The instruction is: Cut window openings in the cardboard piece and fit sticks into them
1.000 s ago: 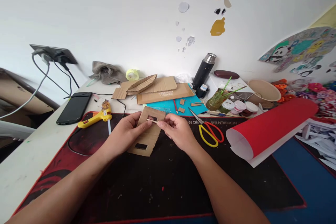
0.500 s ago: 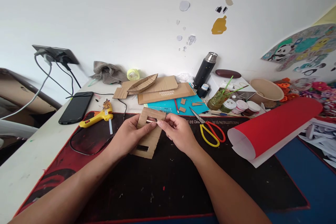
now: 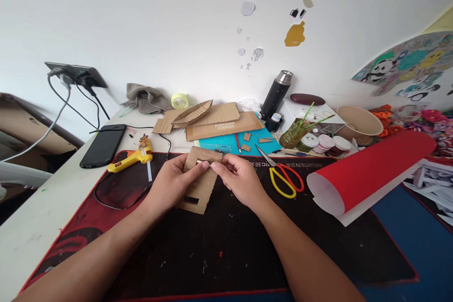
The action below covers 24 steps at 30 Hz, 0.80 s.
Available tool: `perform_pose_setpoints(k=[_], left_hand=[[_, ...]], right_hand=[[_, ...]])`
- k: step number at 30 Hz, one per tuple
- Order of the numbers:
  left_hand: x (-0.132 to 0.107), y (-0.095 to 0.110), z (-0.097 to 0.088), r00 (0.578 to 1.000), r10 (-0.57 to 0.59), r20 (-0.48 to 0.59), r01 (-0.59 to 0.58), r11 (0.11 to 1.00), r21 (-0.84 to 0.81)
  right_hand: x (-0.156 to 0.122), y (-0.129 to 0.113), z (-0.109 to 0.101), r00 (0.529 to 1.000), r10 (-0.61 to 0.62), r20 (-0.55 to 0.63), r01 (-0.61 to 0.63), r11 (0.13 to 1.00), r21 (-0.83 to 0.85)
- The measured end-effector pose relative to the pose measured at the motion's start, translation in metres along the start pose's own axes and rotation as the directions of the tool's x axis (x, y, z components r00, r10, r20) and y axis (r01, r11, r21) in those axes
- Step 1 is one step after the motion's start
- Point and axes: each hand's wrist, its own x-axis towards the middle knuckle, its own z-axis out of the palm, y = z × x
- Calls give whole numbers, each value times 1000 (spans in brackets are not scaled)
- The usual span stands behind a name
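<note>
Slanting brown cardboard (image 3: pixel 202 188), twice slotted

A white wall (image 3: pixel 159 19) fills 12 o'clock, softly lit, with 1 dark socket plate (image 3: pixel 76 74) between 9 and 10 o'clock and a yellow cutout (image 3: pixel 295 34) between 1 and 2. The white table (image 3: pixel 49 207) reaches toward 8; a brown board (image 3: pixel 21 122) shows at 9.
</note>
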Motion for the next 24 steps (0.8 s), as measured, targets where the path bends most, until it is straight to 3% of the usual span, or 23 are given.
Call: perform_pose_setpoints(k=[8,24], left_hand=[[5,-8,-2,997,-37,64,41,997,-69],[3,-7,-1,996,-45,83,52,995,-89]], right_hand=[[1,2,0,1000,-1,-6,0,1000,-1],[1,2,-1,1000,9,2,-9,1000,-6]])
